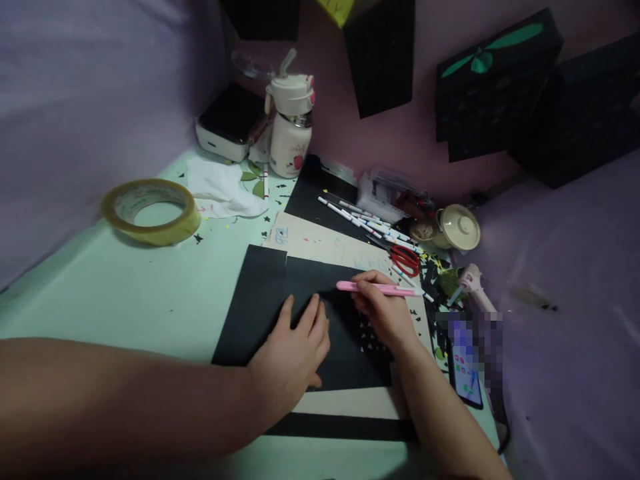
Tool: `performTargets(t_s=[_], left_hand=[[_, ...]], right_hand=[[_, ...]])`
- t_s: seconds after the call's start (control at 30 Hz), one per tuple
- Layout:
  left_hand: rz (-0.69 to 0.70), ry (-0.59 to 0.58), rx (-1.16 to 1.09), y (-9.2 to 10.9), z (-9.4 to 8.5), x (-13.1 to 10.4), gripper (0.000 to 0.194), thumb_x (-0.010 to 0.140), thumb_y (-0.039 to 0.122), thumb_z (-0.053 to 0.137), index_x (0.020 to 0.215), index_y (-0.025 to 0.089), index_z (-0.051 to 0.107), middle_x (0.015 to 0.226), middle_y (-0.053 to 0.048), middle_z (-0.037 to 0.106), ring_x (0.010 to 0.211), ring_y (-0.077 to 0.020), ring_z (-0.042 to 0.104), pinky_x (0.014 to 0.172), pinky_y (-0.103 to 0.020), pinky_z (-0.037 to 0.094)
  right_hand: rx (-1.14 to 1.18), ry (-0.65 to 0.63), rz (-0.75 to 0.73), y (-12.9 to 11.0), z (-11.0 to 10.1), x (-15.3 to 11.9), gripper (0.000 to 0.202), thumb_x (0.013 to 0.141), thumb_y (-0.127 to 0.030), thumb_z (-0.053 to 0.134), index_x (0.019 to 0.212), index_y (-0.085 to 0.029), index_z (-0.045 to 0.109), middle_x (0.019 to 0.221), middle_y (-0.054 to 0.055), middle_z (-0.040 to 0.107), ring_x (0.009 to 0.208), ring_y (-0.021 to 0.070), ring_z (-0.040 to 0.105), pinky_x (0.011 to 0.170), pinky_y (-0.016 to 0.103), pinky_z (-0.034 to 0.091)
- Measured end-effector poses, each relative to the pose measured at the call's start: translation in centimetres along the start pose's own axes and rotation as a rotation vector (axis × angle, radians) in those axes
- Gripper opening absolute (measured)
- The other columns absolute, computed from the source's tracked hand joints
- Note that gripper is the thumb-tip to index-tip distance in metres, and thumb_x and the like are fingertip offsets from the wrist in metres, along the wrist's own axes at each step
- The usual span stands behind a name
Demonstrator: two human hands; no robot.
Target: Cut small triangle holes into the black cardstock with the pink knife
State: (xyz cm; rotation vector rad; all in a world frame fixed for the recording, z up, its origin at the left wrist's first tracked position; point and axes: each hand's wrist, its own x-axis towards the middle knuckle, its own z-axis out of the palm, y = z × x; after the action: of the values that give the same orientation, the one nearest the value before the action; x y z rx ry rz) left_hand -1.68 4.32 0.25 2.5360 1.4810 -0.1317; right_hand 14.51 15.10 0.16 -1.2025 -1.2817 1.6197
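Observation:
A sheet of black card (260,300) lies on a pale cutting board or sheet (345,401) marked with faint drawings. My left hand (300,340) rests flat on this card with its fingers spread. Over the card's right part, my right hand (383,310) is closed around a slim pink pen-shaped tool (385,289), held almost level; whether it is a pen or a craft knife I cannot tell. Small pale cut-outs or scraps (369,337) show on the card below that hand. Red-handled scissors (405,260) lie just beyond it.
Several white markers (360,219) lie behind the card. A tape roll (153,212), tissue (225,190) and white bottle (291,127) stand or lie to the left and back. On the right are a lidded cup (459,227), glue gun (473,287), phone (466,373) and black scraps.

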Motion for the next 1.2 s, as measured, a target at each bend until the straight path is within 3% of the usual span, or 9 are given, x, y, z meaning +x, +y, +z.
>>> performTargets(t_s=[0.1, 0.23, 0.37, 0.63, 1.2], left_hand=[[0.025, 0.046, -0.009, -0.6, 0.3, 0.0, 0.070, 0.079, 0.060, 0.062, 0.134, 0.018, 0.055, 0.146, -0.020, 0.042, 0.139, -0.0425, 0.028, 0.106, -0.067, 0.028], [0.046, 0.091, -0.022, -1.1, 0.6, 0.0, 0.073, 0.078, 0.062, 0.061, 0.133, 0.015, 0.055, 0.148, -0.021, 0.040, 0.138, -0.0409, 0.031, 0.106, -0.068, 0.028], [0.062, 0.150, -0.058, -1.2, 1.0, -0.1, 0.068, 0.080, 0.063, 0.057, 0.131, 0.018, 0.056, 0.148, -0.019, 0.041, 0.141, -0.0393, 0.026, 0.108, -0.069, 0.020], [0.079, 0.177, -0.126, -1.2, 1.5, 0.0, 0.056, 0.085, 0.060, 0.050, 0.125, 0.021, 0.060, 0.149, -0.014, 0.041, 0.141, -0.0420, 0.021, 0.107, -0.073, 0.010], [0.087, 0.167, -0.159, -1.1, 1.9, 0.1, 0.056, 0.085, 0.060, 0.051, 0.125, 0.023, 0.059, 0.150, -0.013, 0.039, 0.140, -0.0451, 0.020, 0.105, -0.076, 0.012]], right_hand=[[-0.130, -0.034, 0.007, 0.2, -0.4, 0.3, 0.019, 0.074, -0.033, 0.073, 0.086, -0.020, 0.069, 0.065, -0.001, 0.062, 0.053, 0.0105, 0.050, 0.047, 0.022, 0.032], [-0.309, 0.036, -0.106, 0.5, -1.0, 0.8, 0.009, 0.074, -0.027, 0.072, 0.079, -0.021, 0.067, 0.067, -0.003, 0.061, 0.057, 0.0103, 0.048, 0.052, 0.022, 0.034], [-0.411, 0.016, -0.175, 0.6, -1.5, 1.0, 0.005, 0.076, -0.024, 0.066, 0.074, -0.021, 0.063, 0.067, -0.002, 0.060, 0.060, 0.0126, 0.050, 0.057, 0.024, 0.037], [-0.212, -0.101, -0.222, 1.5, -1.5, 1.1, 0.021, 0.082, -0.025, 0.063, 0.072, -0.023, 0.045, 0.063, -0.004, 0.057, 0.056, 0.0129, 0.049, 0.054, 0.025, 0.035], [-0.335, -0.133, -0.219, 1.9, -1.6, 1.0, 0.022, 0.086, -0.026, 0.063, 0.073, -0.023, 0.046, 0.064, -0.003, 0.059, 0.059, 0.0133, 0.053, 0.055, 0.026, 0.037]])
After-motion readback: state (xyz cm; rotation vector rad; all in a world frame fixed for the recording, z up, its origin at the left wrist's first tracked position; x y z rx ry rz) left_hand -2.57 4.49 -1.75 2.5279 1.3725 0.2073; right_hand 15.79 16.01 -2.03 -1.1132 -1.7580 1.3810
